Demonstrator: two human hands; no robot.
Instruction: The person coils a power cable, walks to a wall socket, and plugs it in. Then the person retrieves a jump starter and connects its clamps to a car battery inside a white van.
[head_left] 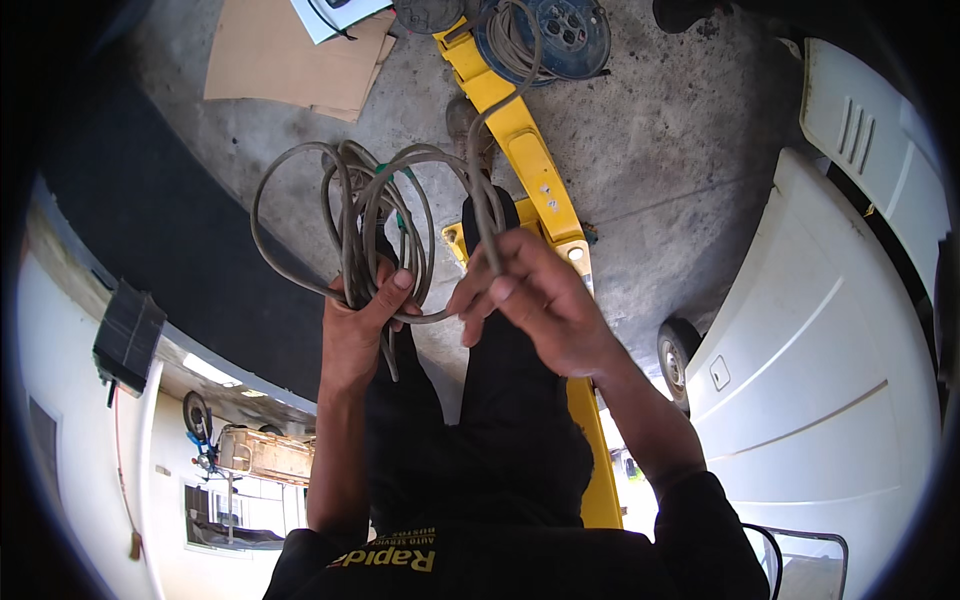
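Observation:
A grey-brown cable hangs in loose coils (350, 225) from my left hand (368, 308), whose fingers and thumb are closed round the bundle. One cable end sticks out below that hand. To its right, my right hand (535, 300) pinches another stretch of the same cable between thumb and fingers. From there the cable runs up, over the yellow metal beam, to a blue cable reel (565, 38) on the floor at the top. Something green (402, 215) shows behind the coils; its kind is hidden.
The yellow beam (520, 140) crosses the floor in front of my legs and passes my right side. Flattened cardboard (285, 60) lies at the upper left. A white vehicle (820, 350) stands on the right. A black box (130, 335) is on the left wall.

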